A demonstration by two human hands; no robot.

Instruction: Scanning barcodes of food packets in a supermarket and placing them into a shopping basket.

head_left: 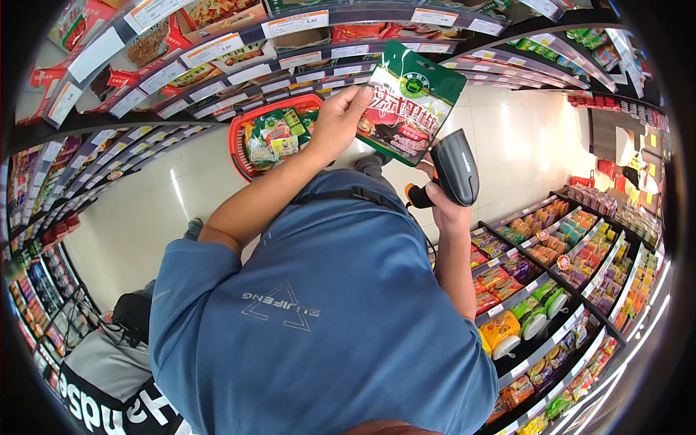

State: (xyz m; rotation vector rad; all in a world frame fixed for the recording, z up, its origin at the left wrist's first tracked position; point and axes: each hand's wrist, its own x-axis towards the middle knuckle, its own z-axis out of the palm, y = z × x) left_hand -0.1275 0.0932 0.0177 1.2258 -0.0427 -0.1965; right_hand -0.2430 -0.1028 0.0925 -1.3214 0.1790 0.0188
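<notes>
My left hand (340, 117) holds a green and white seasoning pouch (410, 103) by its left edge, with the thumb over the front. The pouch is tilted, its printed front facing up. To the right, my right hand (448, 209) grips a black and orange handheld barcode scanner (457, 168), whose head lies by the pouch's lower right corner. A cable runs down near the scanner's handle. Below my left forearm and partly behind my left hand is a red plastic shopping basket (235, 144) with several green and white packets (272, 130) in it.
Shelves with price tags (296, 23) and boxed packets curve across the top. Snack shelves (516, 255) stand at the right, more shelves (70, 168) at the left. Pale floor tiles (130, 217) show between them. Another person's grey and black clothing (109, 359) is at the lower left.
</notes>
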